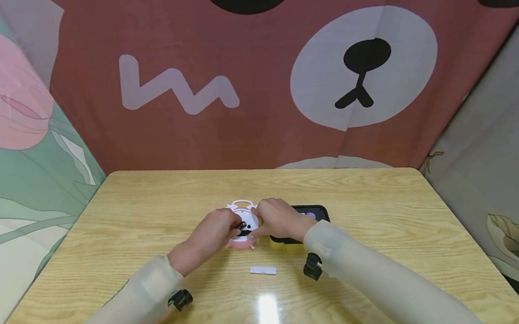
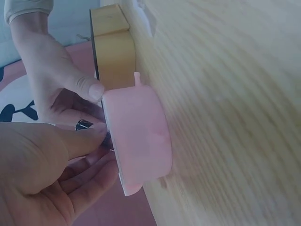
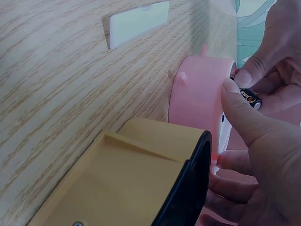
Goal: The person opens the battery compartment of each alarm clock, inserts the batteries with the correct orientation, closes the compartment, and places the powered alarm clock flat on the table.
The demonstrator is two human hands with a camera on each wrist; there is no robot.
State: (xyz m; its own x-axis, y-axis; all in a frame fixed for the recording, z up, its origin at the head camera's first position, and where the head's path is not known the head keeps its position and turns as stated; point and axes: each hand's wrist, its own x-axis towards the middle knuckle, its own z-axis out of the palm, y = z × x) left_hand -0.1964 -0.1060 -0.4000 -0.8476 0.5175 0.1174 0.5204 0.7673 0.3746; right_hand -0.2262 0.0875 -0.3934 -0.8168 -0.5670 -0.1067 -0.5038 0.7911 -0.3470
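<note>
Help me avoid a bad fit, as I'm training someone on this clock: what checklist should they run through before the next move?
1. Battery in grip: ok, the left hand pinches it.
2. Clock steadied: ok, the right hand holds its edge.
3. Opening uncovered: probably ok; the white strip, which looks like the cover, lies apart on the table.
4. Battery fully seated: not ok, one end sticks out beyond the clock's white side.
5. Battery's ends the right way round: cannot tell, no matching marks are readable.
6. Clock clear of the yellow-and-black box: cannot tell whether they touch.
</note>
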